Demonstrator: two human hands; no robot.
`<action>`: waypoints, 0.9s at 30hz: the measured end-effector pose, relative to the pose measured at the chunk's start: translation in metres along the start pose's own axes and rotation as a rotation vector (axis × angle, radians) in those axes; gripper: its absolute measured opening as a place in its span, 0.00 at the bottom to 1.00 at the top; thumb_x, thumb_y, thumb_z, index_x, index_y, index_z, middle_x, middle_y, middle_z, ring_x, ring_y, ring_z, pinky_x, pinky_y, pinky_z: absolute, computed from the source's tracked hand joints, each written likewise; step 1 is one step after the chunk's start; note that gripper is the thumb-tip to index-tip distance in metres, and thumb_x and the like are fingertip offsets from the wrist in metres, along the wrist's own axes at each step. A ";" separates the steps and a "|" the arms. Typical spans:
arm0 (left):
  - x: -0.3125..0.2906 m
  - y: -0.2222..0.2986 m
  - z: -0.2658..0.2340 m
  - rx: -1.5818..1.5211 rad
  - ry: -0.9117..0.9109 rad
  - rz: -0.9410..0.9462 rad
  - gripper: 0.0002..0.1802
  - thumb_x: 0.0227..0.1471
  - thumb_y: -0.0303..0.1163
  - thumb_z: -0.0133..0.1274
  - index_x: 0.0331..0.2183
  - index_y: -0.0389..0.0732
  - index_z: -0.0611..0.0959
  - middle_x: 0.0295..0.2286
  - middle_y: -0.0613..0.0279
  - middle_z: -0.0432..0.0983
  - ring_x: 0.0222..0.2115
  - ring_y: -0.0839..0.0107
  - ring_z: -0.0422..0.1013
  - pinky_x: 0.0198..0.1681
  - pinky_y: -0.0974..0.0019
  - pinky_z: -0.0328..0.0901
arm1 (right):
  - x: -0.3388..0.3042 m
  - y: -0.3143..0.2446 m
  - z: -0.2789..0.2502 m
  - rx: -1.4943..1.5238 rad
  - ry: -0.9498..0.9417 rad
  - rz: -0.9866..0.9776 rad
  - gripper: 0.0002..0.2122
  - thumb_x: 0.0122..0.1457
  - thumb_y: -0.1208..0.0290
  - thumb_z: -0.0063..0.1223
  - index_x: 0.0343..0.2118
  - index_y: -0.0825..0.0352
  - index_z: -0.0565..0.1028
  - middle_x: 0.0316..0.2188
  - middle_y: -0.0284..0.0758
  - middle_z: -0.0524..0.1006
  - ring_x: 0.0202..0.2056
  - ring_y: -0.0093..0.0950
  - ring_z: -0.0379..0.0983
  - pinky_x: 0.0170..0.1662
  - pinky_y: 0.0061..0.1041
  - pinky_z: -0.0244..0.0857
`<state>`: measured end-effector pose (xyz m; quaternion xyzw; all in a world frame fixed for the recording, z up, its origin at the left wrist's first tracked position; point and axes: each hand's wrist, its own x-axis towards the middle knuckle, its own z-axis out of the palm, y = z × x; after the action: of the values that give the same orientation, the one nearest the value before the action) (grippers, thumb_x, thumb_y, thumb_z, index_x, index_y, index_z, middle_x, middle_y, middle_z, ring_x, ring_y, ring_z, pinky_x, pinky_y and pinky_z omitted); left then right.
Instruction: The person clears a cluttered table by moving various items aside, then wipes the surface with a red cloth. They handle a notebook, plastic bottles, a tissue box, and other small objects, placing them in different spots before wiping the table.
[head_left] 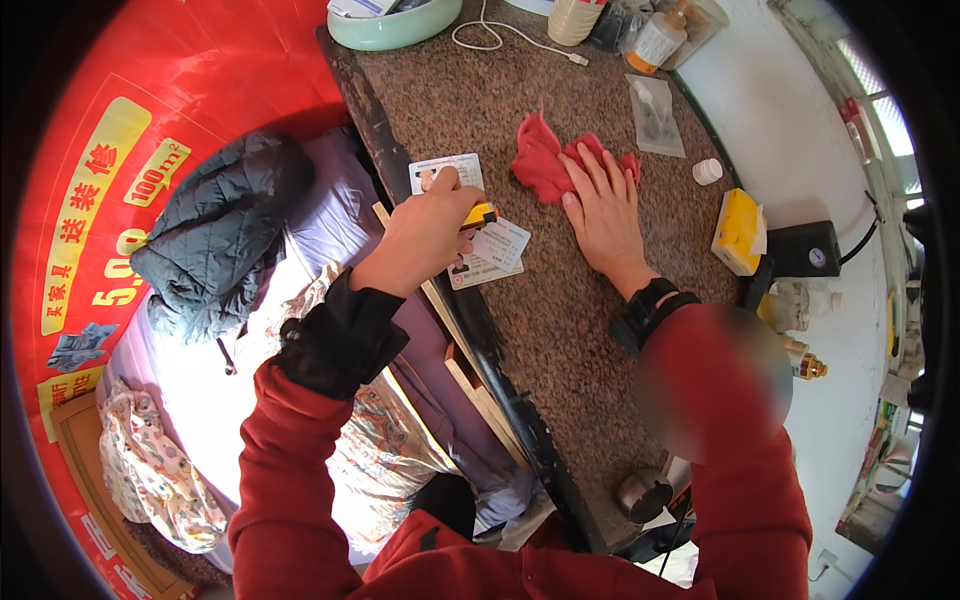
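My left hand [425, 232] is closed round a small yellow-and-black object [481, 215], mostly hidden by my fingers, so its kind is unclear. Beneath and beside that hand lie several photo cards: one card [429, 170] shows past my knuckles, and a pale card [503, 243] overlaps another card [484, 276] nearer me. To the right, my right hand [606, 220] rests flat with its fingers stretched out over a crumpled red cloth [541, 160]. The cloth lies on the speckled brown stone tabletop [560, 330].
A pale green basin [395, 28], a white cable [520, 33] and bottles [657, 42] stand at the far end. Along the right are a clear bag [656, 115], a white cap [707, 171] and a yellow tissue pack [737, 232]. A bed with a dark jacket [225, 220] adjoins the left edge.
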<state>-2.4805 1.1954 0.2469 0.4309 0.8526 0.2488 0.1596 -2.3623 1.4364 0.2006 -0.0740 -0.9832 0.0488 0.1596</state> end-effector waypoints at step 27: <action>-0.059 -0.028 -0.021 -0.834 0.352 -0.455 0.10 0.50 0.25 0.60 0.33 0.39 0.75 0.22 0.74 0.68 0.20 0.86 0.58 0.22 0.78 0.53 | -0.001 0.002 0.002 0.009 -0.003 -0.003 0.22 0.67 0.58 0.39 0.64 0.51 0.62 0.65 0.34 0.59 0.66 0.43 0.50 0.67 0.50 0.39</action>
<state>-2.4752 1.1269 0.2521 0.0854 0.7669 0.5960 0.2220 -2.3621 1.4381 0.1981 -0.0719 -0.9833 0.0530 0.1587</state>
